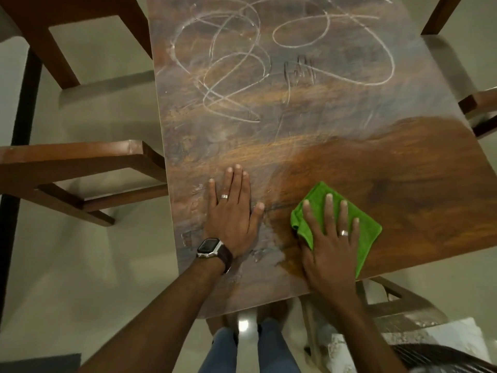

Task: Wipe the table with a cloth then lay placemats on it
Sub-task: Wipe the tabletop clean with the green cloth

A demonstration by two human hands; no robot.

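Observation:
A brown wooden table (309, 125) fills the middle of the view, dusty and scrawled with white lines over its far and left parts. Its near right part is darker and shiny. A folded green cloth (365, 224) lies near the table's front edge. My right hand (332, 240) presses flat on the cloth with straight, spread fingers. My left hand (234, 214), with a watch at the wrist, rests flat on the dusty surface just left of the cloth. No placemats are in view.
Wooden chairs stand close to the table: two on the left (80, 170), one at the right edge (481, 109), and one at the near right corner (398, 305). A pale tiled floor (80, 265) surrounds the table. My legs show below the front edge.

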